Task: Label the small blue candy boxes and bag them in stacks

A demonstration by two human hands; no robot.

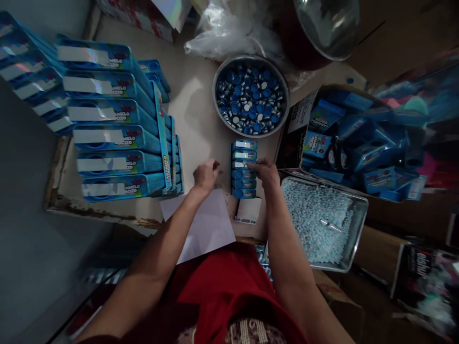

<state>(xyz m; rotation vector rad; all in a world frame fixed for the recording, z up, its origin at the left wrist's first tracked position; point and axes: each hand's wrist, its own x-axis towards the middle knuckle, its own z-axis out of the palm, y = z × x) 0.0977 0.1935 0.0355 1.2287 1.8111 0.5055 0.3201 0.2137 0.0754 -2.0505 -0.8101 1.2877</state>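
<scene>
A short row of small blue caramelo boxes (pixel 244 184) stands in front of me. The boxes farther from me carry pale shiny strips; the nearer ones show bare blue tops. My right hand (pixel 264 172) is at the right side of this row, its fingertips pinched at the end of a pale label strip (pixel 241 165) on a middle box. To the left of the row, my left hand (pixel 207 175) hovers over the table, fingers loosely curled with tips apart and nothing visible in them. Below it lies a white sheet (pixel 206 227), partly under my left forearm.
Tall stacks of labelled blue boxes (pixel 107 138) fill the left side. Beyond the row sits a metal bowl (pixel 216 107) of blue caps. At right are a carton (pixel 298 114) of blue packs and a metal tray (pixel 363 215) of pale pellets. A small scale (pixel 248 210) lies near me.
</scene>
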